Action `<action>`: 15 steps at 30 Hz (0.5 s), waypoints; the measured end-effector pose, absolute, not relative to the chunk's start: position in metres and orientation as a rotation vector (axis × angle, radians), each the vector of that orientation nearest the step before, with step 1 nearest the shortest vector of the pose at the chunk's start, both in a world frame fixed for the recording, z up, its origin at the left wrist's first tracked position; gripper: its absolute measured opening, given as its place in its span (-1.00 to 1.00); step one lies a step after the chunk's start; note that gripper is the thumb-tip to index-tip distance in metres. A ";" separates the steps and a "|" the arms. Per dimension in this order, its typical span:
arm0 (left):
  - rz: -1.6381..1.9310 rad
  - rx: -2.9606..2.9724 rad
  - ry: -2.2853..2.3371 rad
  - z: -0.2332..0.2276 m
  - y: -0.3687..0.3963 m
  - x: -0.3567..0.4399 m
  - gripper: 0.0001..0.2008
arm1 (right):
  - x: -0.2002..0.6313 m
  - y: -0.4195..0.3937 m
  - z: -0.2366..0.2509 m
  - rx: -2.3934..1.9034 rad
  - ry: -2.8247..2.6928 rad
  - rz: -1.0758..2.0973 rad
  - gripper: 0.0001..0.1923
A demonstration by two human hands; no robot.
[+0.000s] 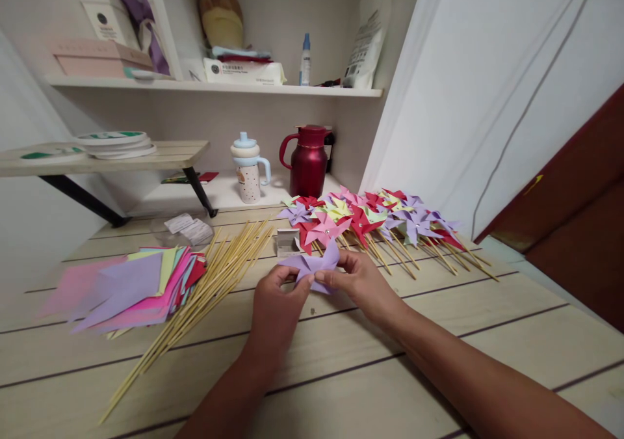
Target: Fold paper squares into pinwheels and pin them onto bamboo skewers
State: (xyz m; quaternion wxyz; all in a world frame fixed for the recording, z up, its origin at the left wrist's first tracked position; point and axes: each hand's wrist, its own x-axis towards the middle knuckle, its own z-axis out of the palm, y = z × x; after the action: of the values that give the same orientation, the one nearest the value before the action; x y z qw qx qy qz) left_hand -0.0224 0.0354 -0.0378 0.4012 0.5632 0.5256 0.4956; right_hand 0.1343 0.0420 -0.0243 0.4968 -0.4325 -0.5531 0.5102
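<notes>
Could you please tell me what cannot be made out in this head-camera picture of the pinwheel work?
- Purple paper pinwheel: its middle and near edge are hidden by the left hand and right hand.
- Small white box: too small to tell its contents.
- Bottle and packet on the shelf: labels too small to read.
- Bamboo sticks: far ends hidden under the coloured paper sheets.
</notes>
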 end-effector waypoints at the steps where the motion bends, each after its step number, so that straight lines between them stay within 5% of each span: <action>1: 1.239 1.413 1.313 -0.038 0.035 -0.022 -0.82 | 0.134 0.042 -0.025 -1.051 -1.336 1.233 -0.84; 15: 1.284 1.361 1.210 -0.036 0.035 -0.021 -0.81 | 0.134 0.044 -0.027 -1.071 -1.314 1.191 -0.84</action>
State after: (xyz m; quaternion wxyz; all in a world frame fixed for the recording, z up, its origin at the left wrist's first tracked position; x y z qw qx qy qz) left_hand -0.0213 0.0349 -0.0359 0.4410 0.5483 0.4874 0.5170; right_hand 0.1343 0.0437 -0.0266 0.5097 -0.4448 -0.5458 0.4945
